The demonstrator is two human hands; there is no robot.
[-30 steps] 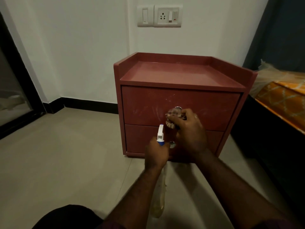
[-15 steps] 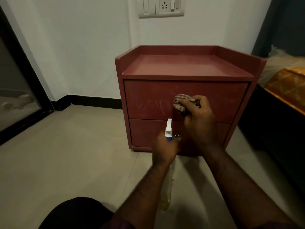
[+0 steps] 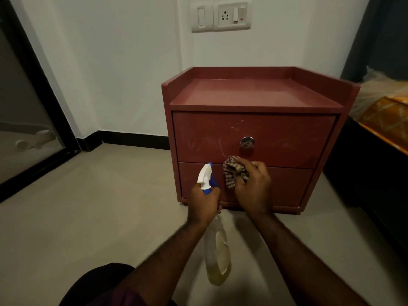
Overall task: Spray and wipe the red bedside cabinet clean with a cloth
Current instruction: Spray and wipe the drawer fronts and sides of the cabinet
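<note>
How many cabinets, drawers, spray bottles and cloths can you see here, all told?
1 cabinet
2 drawers: upper drawer, lower drawer
1 spray bottle
1 cloth
Total: 5

Before the cabinet [image 3: 254, 100], which stands against the wall, your right hand [image 3: 254, 191] holds the cloth [image 3: 234, 173] to its front below the knob [image 3: 247, 142], your left hand [image 3: 204, 204] gripping the spray bottle [image 3: 217, 257] just left.

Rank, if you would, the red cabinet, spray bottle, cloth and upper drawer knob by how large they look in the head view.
1. red cabinet
2. spray bottle, though nearness to the camera enlarges it
3. cloth, partly bunched inside the right hand
4. upper drawer knob, clearly smallest
</note>
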